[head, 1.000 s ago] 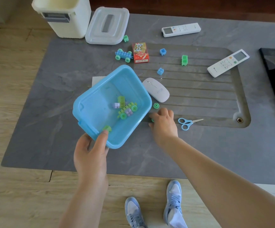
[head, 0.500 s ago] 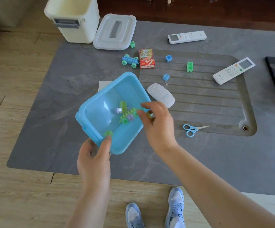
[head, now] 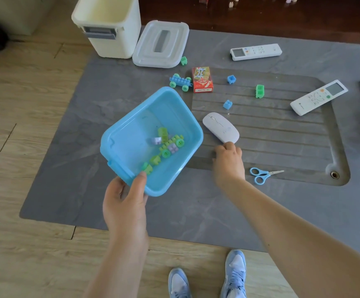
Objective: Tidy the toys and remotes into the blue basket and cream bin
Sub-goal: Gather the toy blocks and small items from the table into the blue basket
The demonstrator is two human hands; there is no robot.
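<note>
Touching mouse [head: 221, 127]: right fingers [head: 228, 146].

Left hand [head: 125, 203] raised near centre, thumb hooked over rim, fingers hidden beneath, forearm bare, rising from bottom edge. Right hand [head: 228, 162] reaching forward, knuckles up, fingers curled down toward surface, fingertips out of sight; cannot tell whether anything is pinched. Right forearm bare, running diagonally from lower right corner.
</note>
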